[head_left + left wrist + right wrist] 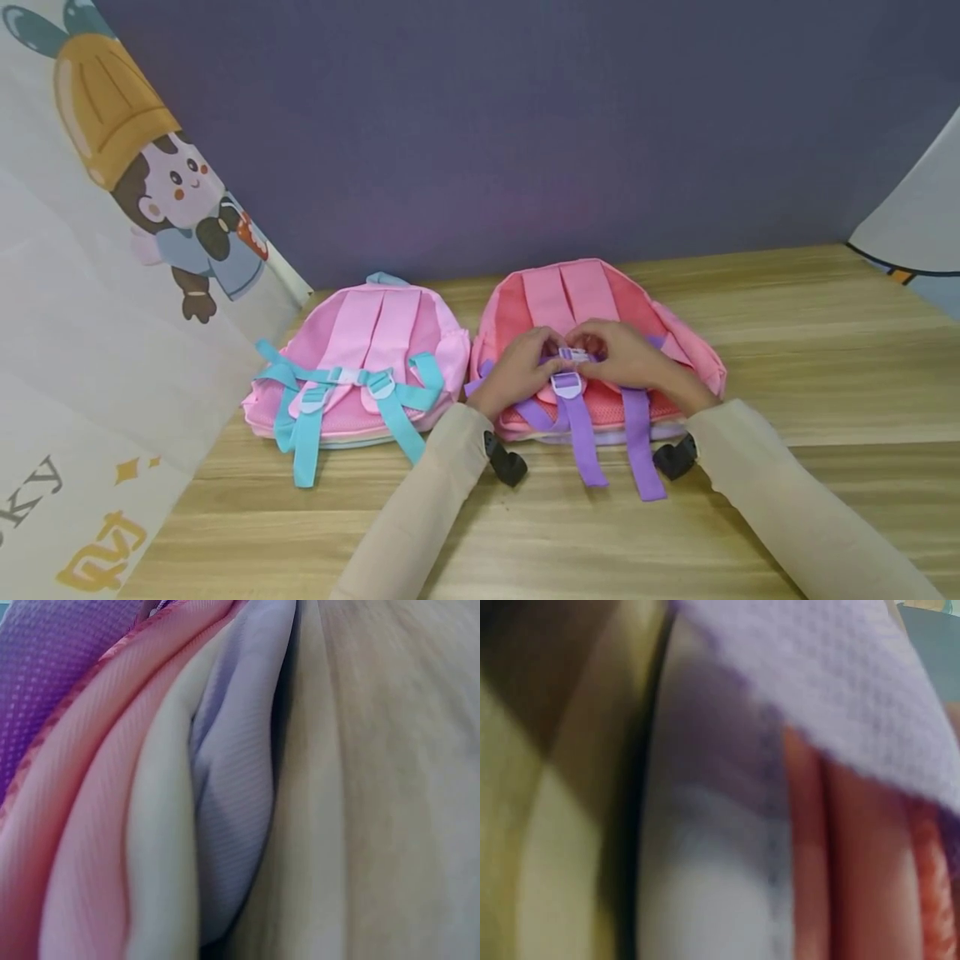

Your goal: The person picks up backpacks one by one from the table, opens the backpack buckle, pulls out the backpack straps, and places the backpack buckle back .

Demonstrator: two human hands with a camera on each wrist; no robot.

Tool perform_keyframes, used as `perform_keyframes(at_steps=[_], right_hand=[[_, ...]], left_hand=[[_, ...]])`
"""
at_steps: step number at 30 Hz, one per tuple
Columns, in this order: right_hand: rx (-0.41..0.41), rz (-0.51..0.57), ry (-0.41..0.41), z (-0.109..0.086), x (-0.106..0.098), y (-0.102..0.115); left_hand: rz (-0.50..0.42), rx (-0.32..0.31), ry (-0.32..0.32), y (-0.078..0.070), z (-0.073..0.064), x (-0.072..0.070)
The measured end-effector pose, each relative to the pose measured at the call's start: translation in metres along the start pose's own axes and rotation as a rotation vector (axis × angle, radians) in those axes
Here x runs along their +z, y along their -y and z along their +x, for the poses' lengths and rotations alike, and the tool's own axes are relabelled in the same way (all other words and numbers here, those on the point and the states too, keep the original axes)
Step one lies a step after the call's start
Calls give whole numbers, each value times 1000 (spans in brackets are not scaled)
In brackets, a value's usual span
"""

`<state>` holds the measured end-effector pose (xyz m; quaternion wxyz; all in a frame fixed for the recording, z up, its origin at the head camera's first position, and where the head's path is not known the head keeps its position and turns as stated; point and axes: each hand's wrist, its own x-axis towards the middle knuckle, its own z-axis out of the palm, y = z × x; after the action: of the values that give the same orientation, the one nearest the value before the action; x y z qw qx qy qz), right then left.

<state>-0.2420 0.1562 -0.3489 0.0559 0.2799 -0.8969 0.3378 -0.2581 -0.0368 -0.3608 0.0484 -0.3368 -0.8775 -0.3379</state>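
Observation:
A coral-pink backpack (510, 312) lies with its strap side up on the wooden table. Over its middle, my left hand (521, 367) and right hand (626, 357) meet at a small white buckle (574, 355) on the purple chest strap. Fingers of both hands pinch it from either side and partly cover it, so whether it is fastened cannot be told. Just below sits a white strap adjuster (567, 384). Two purple webbing ends (643, 446) hang toward the table's front. In the right wrist view, purple webbing (840, 682) crosses the bag's edge; the left wrist view shows its layered pink and lavender side (232, 802).
To the left, close beside it, lies a light-pink backpack (341, 312) with turquoise straps, its chest strap joined by a pale buckle (346, 376). Behind the table (810, 358) stands a dark panel (525, 125). A printed white sheet (67, 292) borders the left side.

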Motion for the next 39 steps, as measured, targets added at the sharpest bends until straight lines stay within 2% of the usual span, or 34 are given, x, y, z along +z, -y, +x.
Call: perform_keyframes(at_steps=[4, 6, 9, 15, 23, 30, 35, 39], right_hand=[[-20, -5, -7, 0, 3, 0], [-27, -7, -7, 0, 3, 0], [-28, 17, -1, 0, 3, 0], [-19, 101, -6, 1, 4, 0], [-11, 155, -66, 1, 5, -7], [16, 190, -78, -2, 6, -7], [44, 223, -68, -3, 5, -6], [61, 229, -64, -2, 4, -5]], left_hand=[[-89, -16, 11, 0, 0, -3], [-98, -21, 25, 0, 0, -5], [-85, -36, 58, -3, 0, -10], [-24, -64, 52, -1, -2, -18], [-2, 16, 12, -1, 0, -12], [26, 17, -15, -4, -1, -7], [25, 9, -5, -5, -1, -8], [28, 29, -10, -5, -1, -10]])
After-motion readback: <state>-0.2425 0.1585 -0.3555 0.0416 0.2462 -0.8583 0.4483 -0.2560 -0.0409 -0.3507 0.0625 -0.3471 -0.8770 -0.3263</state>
